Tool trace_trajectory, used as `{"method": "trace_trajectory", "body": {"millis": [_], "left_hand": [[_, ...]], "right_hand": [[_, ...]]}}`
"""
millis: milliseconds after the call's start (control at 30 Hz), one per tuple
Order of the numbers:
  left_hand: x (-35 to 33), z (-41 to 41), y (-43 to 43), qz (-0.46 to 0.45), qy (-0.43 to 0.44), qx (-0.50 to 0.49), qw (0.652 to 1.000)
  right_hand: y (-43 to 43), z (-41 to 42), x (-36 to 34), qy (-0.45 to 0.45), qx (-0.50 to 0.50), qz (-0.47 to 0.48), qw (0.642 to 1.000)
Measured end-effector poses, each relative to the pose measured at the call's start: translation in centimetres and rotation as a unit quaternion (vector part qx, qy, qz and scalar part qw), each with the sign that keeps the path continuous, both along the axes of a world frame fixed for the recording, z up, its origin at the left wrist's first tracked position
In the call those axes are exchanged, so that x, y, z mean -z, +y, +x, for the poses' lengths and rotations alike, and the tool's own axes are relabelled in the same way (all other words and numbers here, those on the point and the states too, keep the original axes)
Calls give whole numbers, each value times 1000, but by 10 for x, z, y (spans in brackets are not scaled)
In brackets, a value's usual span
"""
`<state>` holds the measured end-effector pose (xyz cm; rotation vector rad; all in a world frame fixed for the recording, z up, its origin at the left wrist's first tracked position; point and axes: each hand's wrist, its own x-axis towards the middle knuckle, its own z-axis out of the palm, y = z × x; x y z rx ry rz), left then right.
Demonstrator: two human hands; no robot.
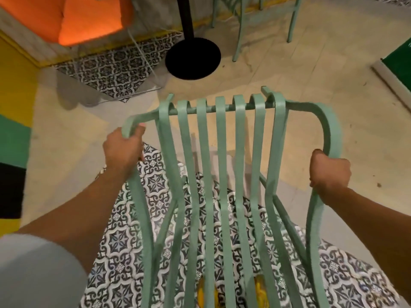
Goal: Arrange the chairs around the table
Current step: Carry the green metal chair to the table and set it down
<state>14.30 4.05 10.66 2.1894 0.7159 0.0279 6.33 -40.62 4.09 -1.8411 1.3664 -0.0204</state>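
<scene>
The tabletop is cut off by the upper frame edge; only the black pedestal post and its round base (193, 61) show. A second mint chair (264, 23) beyond it is also cropped, legs alone visible. The lower part of the held chair (224, 174) runs out of the bottom edge, so its legs and feet cannot be seen, and whether it touches the floor cannot be told. Yellow shapes behind the slats near the bottom edge are too blurred to identify.

The held chair occupies the centre foreground, above a patch of patterned tile floor (124, 241). Its slats run lengthwise away from the person, the curled far end pointing toward the pedestal base, well apart from it.

The left hand (124, 150) is wrapped around the left side rail near its curved corner, fingers curled under, thumb on the inner side. The right hand (329, 172) is clenched in a fist around the right side rail, lower down the curve. Both forearms extend from the bottom corners.
</scene>
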Motion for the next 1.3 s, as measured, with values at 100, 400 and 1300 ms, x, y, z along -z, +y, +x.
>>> {"method": "trace_trajectory", "body": {"millis": [100, 400, 1300], "left_hand": [[39, -46, -6, -48, 45, -73, 995], [77, -31, -6, -51, 102, -150, 982], [56, -143, -18, -51, 172, -154, 972]], "right_hand": [[-2, 30, -11, 0, -9, -14, 1000], [-18, 64, -10, -60, -131, 55, 988], [-22, -141, 26, 207, -119, 48, 970]]}}
